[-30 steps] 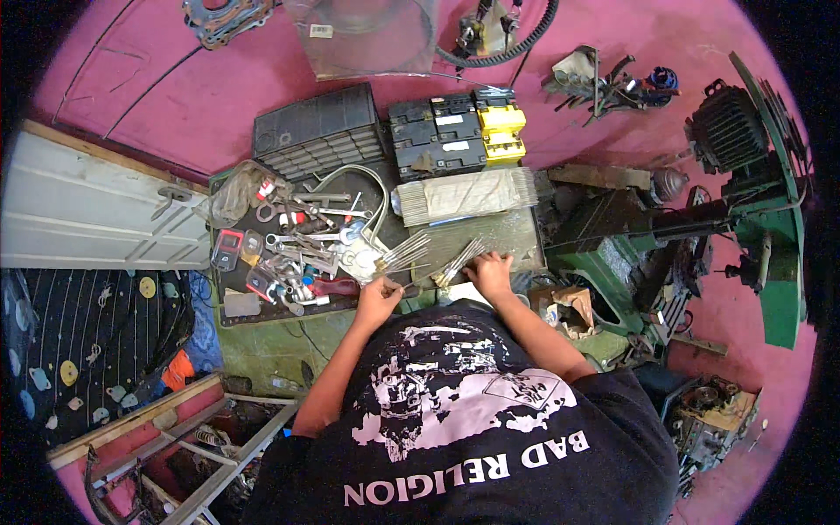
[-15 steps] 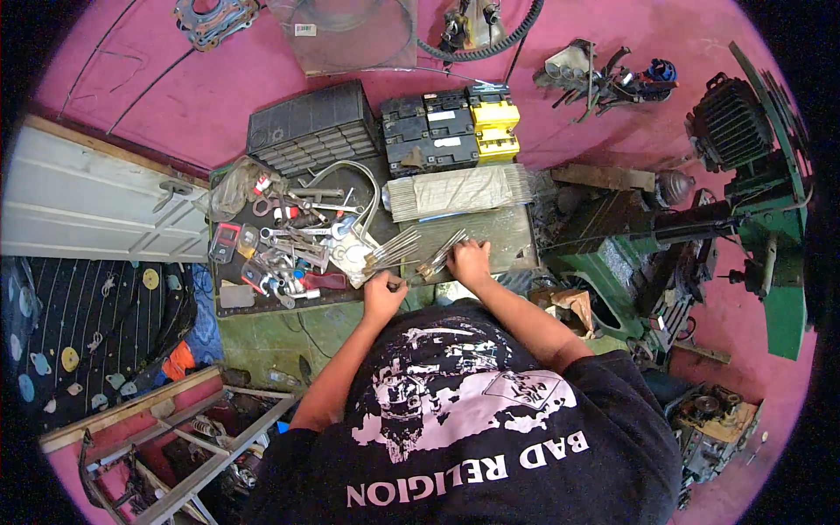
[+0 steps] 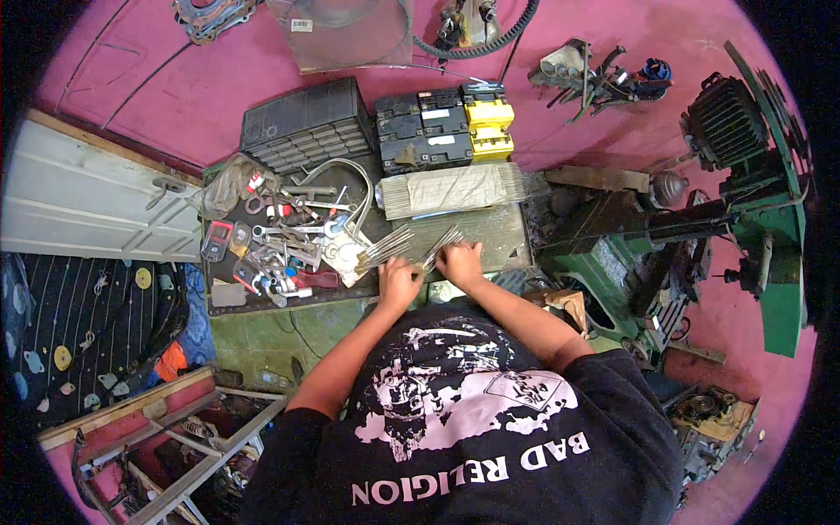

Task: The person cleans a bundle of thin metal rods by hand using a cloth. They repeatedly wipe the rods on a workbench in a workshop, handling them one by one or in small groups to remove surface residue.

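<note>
Thin metal rods lie in two small fanned bunches near the front of the workbench [image 3: 516, 234]. My right hand [image 3: 461, 264] is closed around the lower part of the right bunch of rods [image 3: 448, 237], whose tips point away from me. Close beside it, my left hand [image 3: 400, 282] is curled with its fingertips near the lower ends of those rods; what it pinches is hidden. The left bunch of rods [image 3: 390, 247] lies just beyond my left hand, over a pale sheet. Farther back rests a wide stack of similar rods [image 3: 394, 199], partly covered by a paper wrapper [image 3: 459, 189].
Wrenches [image 3: 289, 232] and other loose tools crowd the bench's left side. Behind stand a dark drawer cabinet [image 3: 306, 122] and several black and yellow batteries [image 3: 424, 131]. A green machine [image 3: 604, 236] stands right of the bench; a metal frame [image 3: 188, 455] is at lower left.
My left hand has moved right and slightly away from me, closing in on my right hand. My right hand keeps nearly the same place on the rods. The whole view has shifted slightly.
</note>
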`<state>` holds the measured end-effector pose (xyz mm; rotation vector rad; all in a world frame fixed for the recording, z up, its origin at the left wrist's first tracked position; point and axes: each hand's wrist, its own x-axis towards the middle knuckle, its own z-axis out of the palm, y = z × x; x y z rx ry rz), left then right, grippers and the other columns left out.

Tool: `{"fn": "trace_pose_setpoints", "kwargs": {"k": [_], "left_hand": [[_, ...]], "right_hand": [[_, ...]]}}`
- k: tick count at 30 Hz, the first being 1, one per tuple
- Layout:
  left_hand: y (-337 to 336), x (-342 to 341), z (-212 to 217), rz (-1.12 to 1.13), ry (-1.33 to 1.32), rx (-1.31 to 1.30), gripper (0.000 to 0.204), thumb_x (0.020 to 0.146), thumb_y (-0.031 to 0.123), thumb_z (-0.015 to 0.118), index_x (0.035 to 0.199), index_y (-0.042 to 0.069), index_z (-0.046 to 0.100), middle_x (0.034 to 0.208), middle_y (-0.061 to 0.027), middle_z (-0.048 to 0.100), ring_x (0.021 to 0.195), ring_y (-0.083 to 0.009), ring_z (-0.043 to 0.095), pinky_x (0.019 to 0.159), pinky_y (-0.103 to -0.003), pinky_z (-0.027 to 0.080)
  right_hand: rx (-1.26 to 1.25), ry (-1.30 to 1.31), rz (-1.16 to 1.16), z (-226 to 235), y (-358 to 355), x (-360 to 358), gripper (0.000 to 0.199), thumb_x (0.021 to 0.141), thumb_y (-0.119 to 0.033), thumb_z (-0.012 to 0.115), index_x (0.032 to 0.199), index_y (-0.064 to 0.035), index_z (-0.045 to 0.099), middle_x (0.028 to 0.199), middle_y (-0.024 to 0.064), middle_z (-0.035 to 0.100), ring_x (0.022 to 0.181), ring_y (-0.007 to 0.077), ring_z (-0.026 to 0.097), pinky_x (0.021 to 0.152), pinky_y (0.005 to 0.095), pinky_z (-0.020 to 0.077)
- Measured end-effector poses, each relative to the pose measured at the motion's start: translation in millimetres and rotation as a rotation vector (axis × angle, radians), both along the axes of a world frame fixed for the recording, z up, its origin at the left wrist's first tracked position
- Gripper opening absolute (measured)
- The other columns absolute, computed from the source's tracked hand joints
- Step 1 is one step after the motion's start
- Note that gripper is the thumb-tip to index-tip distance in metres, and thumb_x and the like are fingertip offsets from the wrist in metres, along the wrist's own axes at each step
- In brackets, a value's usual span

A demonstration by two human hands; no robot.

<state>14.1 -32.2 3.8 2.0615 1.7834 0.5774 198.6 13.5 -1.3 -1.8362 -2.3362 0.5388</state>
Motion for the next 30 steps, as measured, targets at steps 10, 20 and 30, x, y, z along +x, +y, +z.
{"fn": "trace_pose_setpoints", "kwargs": {"k": [10,20,30], "left_hand": [[-4,11,16,0.104,0.102,-0.095,0.05,0.072,0.037,0.081,0.109,0.008,0.062,0.11,-0.0135,0.057,0.107,-0.0322,0.052,0.088,-0.048,0.039],[-3,-6,10,0.009,-0.039,-0.061,0.042,0.074,0.033,0.078,0.103,0.006,0.065,0.107,-0.0106,0.064,0.107,-0.0305,0.055,0.089,-0.045,0.039],[12,-6,55,-0.093,-0.355,0.018,0.057,0.086,0.037,0.073,0.129,0.001,0.061,0.125,-0.0179,0.062,0.116,-0.0363,0.056,0.1,-0.044,0.043]], "right_hand": [[0.059,-0.206,0.416,26,27,22,0.043,0.092,-0.02,0.056,0.135,-0.0239,0.055,0.136,0.0046,0.053,0.13,0.028,0.045,0.11,0.0665,0.0253],[-0.011,-0.313,0.7,28,48,17,0.032,0.093,-0.022,0.055,0.124,-0.0196,0.063,0.116,0.0034,0.065,0.125,0.0241,0.048,0.113,0.064,0.024],[-0.053,0.562,0.112,5,6,26,0.054,0.088,-0.035,0.073,0.132,-0.0108,0.054,0.124,0.0151,0.06,0.124,0.0335,0.047,0.107,0.0556,0.0185]]}}
